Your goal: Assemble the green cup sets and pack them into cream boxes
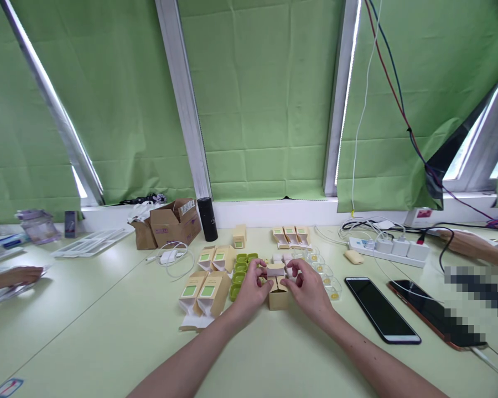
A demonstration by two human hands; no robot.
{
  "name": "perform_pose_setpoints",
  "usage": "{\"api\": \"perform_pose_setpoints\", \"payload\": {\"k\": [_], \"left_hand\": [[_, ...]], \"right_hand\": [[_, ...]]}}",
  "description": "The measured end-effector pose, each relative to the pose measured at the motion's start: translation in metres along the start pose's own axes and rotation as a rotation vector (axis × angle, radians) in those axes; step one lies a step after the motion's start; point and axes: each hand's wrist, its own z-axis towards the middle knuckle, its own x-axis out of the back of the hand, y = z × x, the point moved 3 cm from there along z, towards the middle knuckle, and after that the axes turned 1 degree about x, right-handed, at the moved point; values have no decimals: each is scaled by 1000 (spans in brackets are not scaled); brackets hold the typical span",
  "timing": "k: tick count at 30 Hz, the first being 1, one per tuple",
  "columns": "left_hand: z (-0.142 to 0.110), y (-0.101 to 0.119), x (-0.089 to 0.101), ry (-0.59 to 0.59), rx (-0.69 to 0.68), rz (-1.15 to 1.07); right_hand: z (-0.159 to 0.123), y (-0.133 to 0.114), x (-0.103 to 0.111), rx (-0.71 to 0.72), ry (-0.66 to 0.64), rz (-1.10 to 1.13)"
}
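A small tan cardboard box (278, 298) stands upright on the pale green table (108, 320), its top flaps open. Over its opening both hands pinch a small white insert (275, 270). My left hand (252, 287) grips the insert's left end, my right hand (308, 288) its right end, fingers curled. Just left of my left hand lie several small green trays (239, 271). Clear plastic cups (326, 276) with yellow spots sit just beyond my right hand.
Several tan boxes with green windows (205, 290) lie left; three more (291, 236) stand farther back. Two phones (380, 308) lie at the right near a power strip (388, 249). Brown cartons (170, 223) and a black cylinder (207, 219) stand behind. Other people's hands are at the left edge (14, 275) and the right edge (467, 243).
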Motion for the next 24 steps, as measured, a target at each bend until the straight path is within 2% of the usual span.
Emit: {"api": "perform_pose_setpoints", "payload": {"k": [5,12,24], "left_hand": [[0,-1,-1,-2,1,-12],[1,0,-2,-7,-42,-9],[1,7,-3,-7,-61,22]], "right_hand": [[-1,-2,1,27,-3,-45],[-3,-1,0,146,18,-117],[-5,-5,2,209,19,-207]]}}
